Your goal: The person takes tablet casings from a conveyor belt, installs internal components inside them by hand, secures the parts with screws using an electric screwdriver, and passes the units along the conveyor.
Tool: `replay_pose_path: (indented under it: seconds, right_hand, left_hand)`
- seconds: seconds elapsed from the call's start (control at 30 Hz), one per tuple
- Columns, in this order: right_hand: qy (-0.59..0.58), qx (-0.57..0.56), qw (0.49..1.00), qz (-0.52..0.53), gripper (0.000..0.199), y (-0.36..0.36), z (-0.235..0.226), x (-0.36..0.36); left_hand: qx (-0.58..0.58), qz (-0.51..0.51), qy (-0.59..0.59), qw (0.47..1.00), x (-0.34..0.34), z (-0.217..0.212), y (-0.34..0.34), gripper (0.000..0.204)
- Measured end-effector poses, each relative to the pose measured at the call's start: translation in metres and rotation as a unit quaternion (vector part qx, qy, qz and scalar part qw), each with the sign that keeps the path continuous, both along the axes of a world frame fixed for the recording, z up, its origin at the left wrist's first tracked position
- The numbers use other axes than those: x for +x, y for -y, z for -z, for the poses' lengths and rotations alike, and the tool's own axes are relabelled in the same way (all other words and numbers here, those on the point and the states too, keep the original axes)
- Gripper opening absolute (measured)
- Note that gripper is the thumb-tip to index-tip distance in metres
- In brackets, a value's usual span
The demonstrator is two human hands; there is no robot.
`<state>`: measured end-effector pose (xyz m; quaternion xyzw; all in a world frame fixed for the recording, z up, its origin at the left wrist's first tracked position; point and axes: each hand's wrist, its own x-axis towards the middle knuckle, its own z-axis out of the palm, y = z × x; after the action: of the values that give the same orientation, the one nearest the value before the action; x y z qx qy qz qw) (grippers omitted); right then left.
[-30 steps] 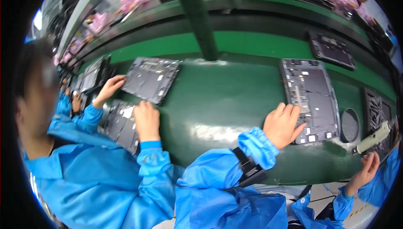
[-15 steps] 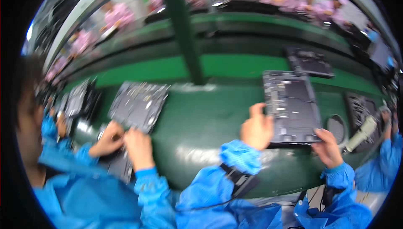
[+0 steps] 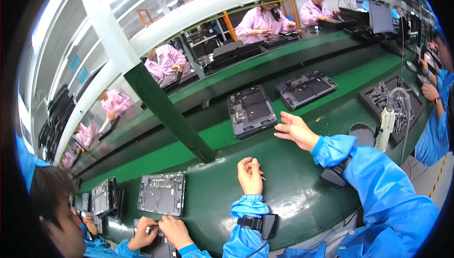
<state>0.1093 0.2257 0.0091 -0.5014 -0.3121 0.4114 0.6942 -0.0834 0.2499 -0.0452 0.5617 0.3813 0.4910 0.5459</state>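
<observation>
1. Lying on the bright green strip (image 3: 352, 79) at the far edge of the surface (image 3: 302, 177), the uncovered dark casing (image 3: 253, 110) had its inner parts facing up, clear of both hands' grip

2. Half a second earlier that casing had been between both hands, farther right and nearer the person; now it lay on the strip and the grip was gone, which suggested that the handling of this unit was finished or nearly so

3. Just beside its lower right corner was the right hand (image 3: 297, 131), its fingers spread wide and holding nothing; whether a fingertip brushed the casing I could not tell

4. Nearer the person, over the surface and well apart from the casing, was the left hand (image 3: 250, 175), its fingers loosely bent, with nothing visible in them

5. Close by on the strip, to the right, lay a second casing (image 3: 306, 89), also face up

6. Farther right were a round dish (image 3: 350, 132), a pale powered driver (image 3: 386, 125) and a dark tray (image 3: 417, 104) with many small grey parts in it

7. To the left, past the green post (image 3: 168, 113), a third casing (image 3: 162, 193) lay on the surface, and a co-worker's hands (image 3: 176, 232) worked over another unit, partly hidden by those hands
</observation>
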Motion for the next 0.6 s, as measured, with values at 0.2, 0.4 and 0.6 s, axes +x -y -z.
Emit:
replay_pose_path:
  seconds: [0.2,0.4,0.6]
  right_hand:
    - [0.241,-0.068,0.944,-0.215,0.029,0.121,0.01,0.028]
    - [0.519,0.021,0.847,-0.113,0.015,0.129,0.046,0.04]
    - [0.531,0.05,0.841,-0.09,0.015,0.139,0.052,0.051]
  left_hand:
    - [0.153,0.048,-0.162,0.974,0.014,0.005,0.015,0.017]
    - [0.241,0.044,-0.349,0.904,0.046,-0.013,0.026,0.016]
    - [0.405,0.045,-0.44,0.8,0.179,-0.033,-0.023,0.037]
